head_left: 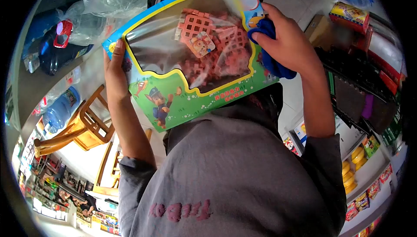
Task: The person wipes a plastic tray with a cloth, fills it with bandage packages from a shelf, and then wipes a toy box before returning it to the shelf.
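Left hand [114, 65] clamped on the edge of a toy box [191, 54], box spanning between both hands, right hand [284, 41] closed around a blue cloth [271, 57] pressed against the box's clear window, wooden chair [84, 126] beyond the left fingers

Toy box in both my hands, cloth on its window

My left hand [114, 70] grips the left edge of the toy box [191, 59], while my right hand [284, 41] presses a blue cloth [266, 48] against its right side, beside the clear window showing pink building pieces [210, 41]. A cartoon puppy [158, 104] is printed on the green lower front. A wooden chair [84, 126] and a blue water jug [61, 109] sit off to the left; stocked shelves [369, 159] run along the right.
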A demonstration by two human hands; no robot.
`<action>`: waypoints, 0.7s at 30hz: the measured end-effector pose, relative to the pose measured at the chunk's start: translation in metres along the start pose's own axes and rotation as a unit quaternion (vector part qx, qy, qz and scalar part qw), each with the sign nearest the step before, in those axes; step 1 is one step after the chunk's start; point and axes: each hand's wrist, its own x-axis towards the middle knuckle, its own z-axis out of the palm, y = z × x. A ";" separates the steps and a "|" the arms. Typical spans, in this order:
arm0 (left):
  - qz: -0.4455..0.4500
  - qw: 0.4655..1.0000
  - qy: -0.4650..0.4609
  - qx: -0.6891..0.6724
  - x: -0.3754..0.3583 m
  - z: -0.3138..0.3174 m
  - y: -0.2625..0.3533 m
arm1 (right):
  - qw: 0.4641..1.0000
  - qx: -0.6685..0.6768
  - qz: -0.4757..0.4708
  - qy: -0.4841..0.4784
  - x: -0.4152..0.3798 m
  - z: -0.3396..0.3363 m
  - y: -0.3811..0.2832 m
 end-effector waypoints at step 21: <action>0.019 1.000 0.002 -0.008 -0.001 0.004 0.002 | 0.997 0.043 0.049 -0.048 0.019 0.000 0.012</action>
